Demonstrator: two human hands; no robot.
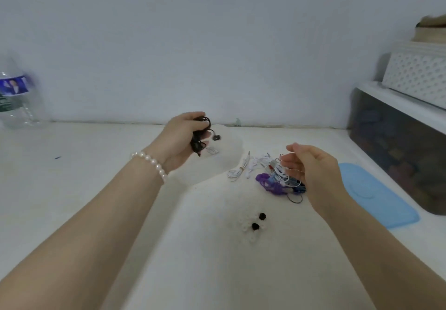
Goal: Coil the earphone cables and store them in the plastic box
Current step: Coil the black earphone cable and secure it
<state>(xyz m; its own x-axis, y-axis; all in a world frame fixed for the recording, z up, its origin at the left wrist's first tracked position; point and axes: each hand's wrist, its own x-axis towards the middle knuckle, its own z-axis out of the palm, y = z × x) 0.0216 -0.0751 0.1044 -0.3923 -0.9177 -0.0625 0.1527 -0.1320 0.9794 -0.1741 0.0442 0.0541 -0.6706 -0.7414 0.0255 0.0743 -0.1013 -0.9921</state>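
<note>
On a white table by a pale wall, the left hand grips a coiled black earphone cable; the right hand hovers relaxed, fingers spread.

Two hands, one black earphone bundle, one water bottle, one blue lid, two black earbud tips

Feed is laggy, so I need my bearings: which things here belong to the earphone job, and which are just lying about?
Job: black earphone cable bundle gripped in left hand; clear plastic box; white coiled earphones; tangled white, purple and blue cables; open right hand.

Lying about: clear water bottle; light-blue lid; white perforated basket.
</note>
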